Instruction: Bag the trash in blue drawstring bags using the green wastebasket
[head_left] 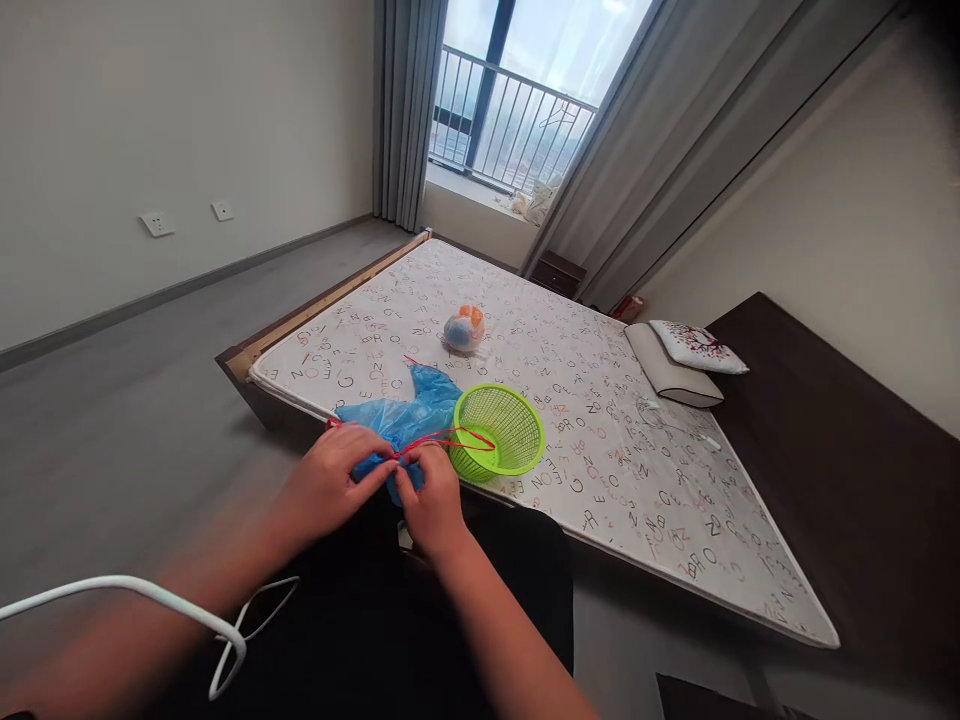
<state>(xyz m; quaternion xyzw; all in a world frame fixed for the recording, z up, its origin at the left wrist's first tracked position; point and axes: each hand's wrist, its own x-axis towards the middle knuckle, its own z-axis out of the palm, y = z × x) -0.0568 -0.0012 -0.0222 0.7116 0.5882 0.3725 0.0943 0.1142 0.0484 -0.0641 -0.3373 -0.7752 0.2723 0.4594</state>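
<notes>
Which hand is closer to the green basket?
The right. The right hand is close by the green basket, just left of it in the picture; the left hand is farther left, beyond the right one.

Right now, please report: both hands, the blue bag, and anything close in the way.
Left hand and right hand: pinching red string. Blue bag: crumpled, at mattress edge. Close by: green basket, string loop crossing it in view.
</notes>
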